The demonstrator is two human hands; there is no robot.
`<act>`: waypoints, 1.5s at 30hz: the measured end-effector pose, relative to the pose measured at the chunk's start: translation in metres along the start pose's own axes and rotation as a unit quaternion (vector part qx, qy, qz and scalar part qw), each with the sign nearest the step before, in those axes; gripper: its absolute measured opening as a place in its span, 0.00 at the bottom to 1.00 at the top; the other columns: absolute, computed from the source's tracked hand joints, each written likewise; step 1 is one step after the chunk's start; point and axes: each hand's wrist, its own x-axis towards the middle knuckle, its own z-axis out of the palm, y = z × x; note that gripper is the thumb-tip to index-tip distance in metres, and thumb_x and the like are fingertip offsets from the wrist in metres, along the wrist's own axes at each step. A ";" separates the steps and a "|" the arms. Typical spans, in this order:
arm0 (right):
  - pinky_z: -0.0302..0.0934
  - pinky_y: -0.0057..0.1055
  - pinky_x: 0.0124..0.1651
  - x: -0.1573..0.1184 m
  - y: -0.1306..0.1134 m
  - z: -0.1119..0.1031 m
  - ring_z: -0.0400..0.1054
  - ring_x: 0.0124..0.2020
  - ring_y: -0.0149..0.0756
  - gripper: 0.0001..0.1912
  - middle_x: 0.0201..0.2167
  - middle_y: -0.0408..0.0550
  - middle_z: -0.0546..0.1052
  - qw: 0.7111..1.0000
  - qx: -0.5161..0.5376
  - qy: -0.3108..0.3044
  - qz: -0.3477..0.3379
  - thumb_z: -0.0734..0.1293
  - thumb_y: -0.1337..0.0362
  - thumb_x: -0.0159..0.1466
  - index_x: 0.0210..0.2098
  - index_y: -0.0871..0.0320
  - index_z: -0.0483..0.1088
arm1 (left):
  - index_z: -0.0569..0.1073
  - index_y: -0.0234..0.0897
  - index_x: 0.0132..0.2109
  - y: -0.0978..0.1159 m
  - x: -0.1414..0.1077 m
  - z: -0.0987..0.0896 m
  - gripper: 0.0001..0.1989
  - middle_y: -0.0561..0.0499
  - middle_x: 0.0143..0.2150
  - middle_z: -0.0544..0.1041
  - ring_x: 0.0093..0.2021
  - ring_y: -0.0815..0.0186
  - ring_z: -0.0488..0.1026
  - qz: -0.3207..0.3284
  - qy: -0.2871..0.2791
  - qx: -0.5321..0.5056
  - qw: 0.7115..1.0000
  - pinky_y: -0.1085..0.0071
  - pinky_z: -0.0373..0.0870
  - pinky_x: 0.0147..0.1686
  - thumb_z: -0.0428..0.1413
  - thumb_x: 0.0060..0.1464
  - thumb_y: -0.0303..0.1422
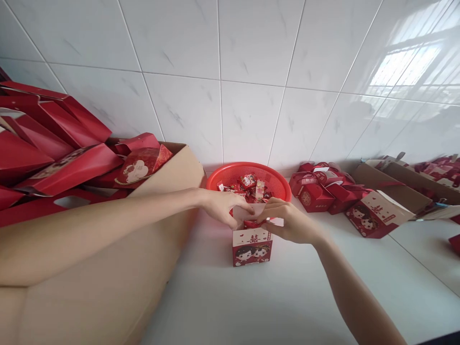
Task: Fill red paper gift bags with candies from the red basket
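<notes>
A small red and cream candy box (pixel 251 251) with two cartoon faces stands upright on the white surface, its top open. Over its left rear edge is my left hand (pixel 221 206), thumb and forefinger spread apart near the raised back flap. My right hand (pixel 287 218) is at the right side of the opening, fingers pinched together; what lies between the fingertips is hard to make out. Something red shows inside the opening, partly covered by the fingers. Directly behind the box, a red plastic basket (pixel 247 167) holds wrapped candies (pixel 259 190).
On the left, a large cardboard carton (pixel 158 258) is heaped with red boxes (pixel 68 167). To the right stand several closed red boxes (pixel 316 195), a tilted cartoon box (pixel 377 215) and an open brown carton (pixel 391 184). A tiled wall (pixel 251 115) rises behind.
</notes>
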 end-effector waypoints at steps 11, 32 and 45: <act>0.60 0.42 0.50 0.012 -0.017 0.006 0.67 0.42 0.43 0.15 0.30 0.49 0.77 0.993 -0.083 -0.086 -0.004 0.64 0.71 0.65 0.47 0.55 0.79 | 0.68 0.46 0.62 -0.001 -0.001 0.000 0.34 0.49 0.58 0.72 0.57 0.55 0.68 0.015 -0.014 -0.017 1.000 0.66 0.67 0.53 0.60 0.45 0.36; 0.68 0.44 0.54 -0.025 0.019 0.014 0.71 0.53 0.46 0.24 0.52 0.52 0.77 0.957 0.140 0.230 0.107 0.74 0.56 0.59 0.54 0.51 0.69 | 0.75 0.45 0.57 0.000 0.001 0.009 0.27 0.51 0.56 0.77 0.52 0.57 0.73 0.060 0.056 -0.011 0.997 0.70 0.69 0.46 0.56 0.48 0.29; 0.70 0.35 0.39 -0.030 0.011 0.031 0.73 0.37 0.41 0.17 0.32 0.47 0.78 0.899 0.330 0.242 0.155 0.66 0.48 0.65 0.36 0.56 0.74 | 0.63 0.41 0.66 0.004 0.006 0.007 0.31 0.46 0.51 0.78 0.48 0.63 0.76 0.136 0.286 -0.164 0.934 0.66 0.74 0.47 0.55 0.55 0.27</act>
